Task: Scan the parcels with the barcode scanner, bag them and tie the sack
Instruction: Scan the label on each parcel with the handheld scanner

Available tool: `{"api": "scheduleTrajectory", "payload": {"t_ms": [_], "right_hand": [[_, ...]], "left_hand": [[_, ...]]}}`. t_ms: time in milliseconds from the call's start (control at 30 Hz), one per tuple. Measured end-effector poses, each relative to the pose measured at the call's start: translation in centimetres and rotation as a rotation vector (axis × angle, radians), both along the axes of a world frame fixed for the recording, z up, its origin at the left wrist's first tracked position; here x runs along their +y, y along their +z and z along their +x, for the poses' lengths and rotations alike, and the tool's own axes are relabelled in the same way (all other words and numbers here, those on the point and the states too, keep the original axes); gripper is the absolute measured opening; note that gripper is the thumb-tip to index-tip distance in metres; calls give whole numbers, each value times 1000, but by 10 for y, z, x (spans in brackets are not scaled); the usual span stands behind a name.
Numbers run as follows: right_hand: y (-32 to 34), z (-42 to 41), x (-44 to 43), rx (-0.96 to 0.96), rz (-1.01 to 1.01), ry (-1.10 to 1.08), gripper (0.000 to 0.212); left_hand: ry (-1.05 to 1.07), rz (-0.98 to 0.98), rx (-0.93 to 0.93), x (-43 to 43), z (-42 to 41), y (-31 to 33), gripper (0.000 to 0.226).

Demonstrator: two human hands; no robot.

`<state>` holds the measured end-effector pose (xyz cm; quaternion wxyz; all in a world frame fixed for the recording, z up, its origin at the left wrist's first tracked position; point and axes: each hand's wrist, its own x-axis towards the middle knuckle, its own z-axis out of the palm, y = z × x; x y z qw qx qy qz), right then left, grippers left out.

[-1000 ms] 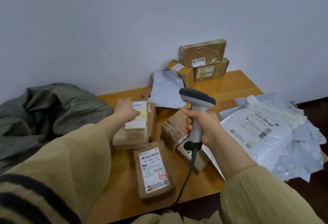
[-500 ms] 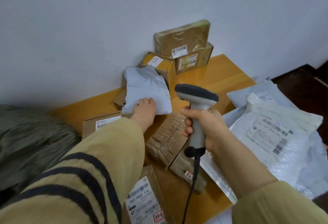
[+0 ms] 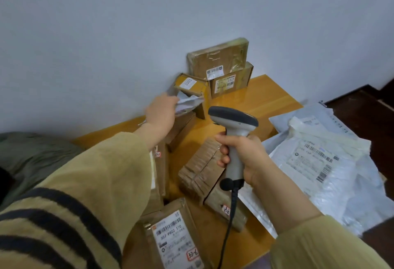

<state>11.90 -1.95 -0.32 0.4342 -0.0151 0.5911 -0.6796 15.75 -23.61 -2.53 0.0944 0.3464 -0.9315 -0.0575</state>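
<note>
Standing upright, scanner [image 3: 234,126] fills right hand's [image 3: 250,157] grip.

Your table [image 3: 266,102] bears three boxes [image 3: 219,62] at the back against the wall, a soft packet [image 3: 188,103] just before them, a central parcel [image 3: 200,168] with the scanner [image 3: 234,138] above its right edge, a labelled parcel [image 3: 174,236] nearest you, and mailers [image 3: 319,162] heaped on the right; the sack [image 3: 32,158] lies to the left.

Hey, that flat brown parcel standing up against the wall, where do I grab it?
Probably pinch the flat parcel by its top edge, from above and in front. It stands upright against the wall, lower edge at the box, so the top is free. Use the left hand after dropping the white mailer; the right hand grips the scanner.
</note>
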Motion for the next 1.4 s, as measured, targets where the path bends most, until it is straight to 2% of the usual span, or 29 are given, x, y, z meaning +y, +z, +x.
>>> {"api": "scheduleTrajectory", "payload": {"t_ms": [133, 233, 333, 400, 500, 567, 667, 733, 867, 933, 1033, 1167, 1300, 1400], "right_hand": [[12, 12, 14, 29, -33, 27, 13], [16, 20, 25, 48, -49, 50, 13], [17, 29, 33, 56, -51, 79, 13], [15, 36, 36, 61, -37, 115, 15], [11, 47, 40, 52, -22, 169, 13], [8, 55, 41, 57, 3, 214, 12], [4, 64, 38, 59, 31, 273, 12], [1, 67, 34, 54, 42, 308, 13], [-4, 68, 25, 60, 72, 345, 15], [-5, 66, 22, 73, 88, 355, 16], [-8, 62, 21, 90, 99, 351, 16], [-11, 56, 22, 128, 105, 357, 15], [-12, 54, 23, 138, 110, 327, 16], [-8, 55, 24, 124, 111, 316, 13]], "left_hand": [[168, 212, 484, 4, 36, 48, 23], [324, 493, 825, 12, 72, 65, 19], [515, 867, 984, 24, 114, 58, 5], [649, 1018, 991, 33, 145, 42, 16], [828, 989, 884, 50, 190, 13, 8], [855, 917, 721, 58, 210, -7, 32], [895, 615, 290, 59, 221, -17, 78], [848, 448, 117, 54, 215, -9, 86], [554, 311, -8, 35, 188, -4, 67], [431, 311, -89, 25, 170, -5, 68], [321, 320, -240, 11, 144, -9, 74], [230, 344, -437, 1, 122, -14, 63], [218, 286, -479, -3, 113, -8, 55], [237, 276, -386, -3, 110, -3, 27]]}}
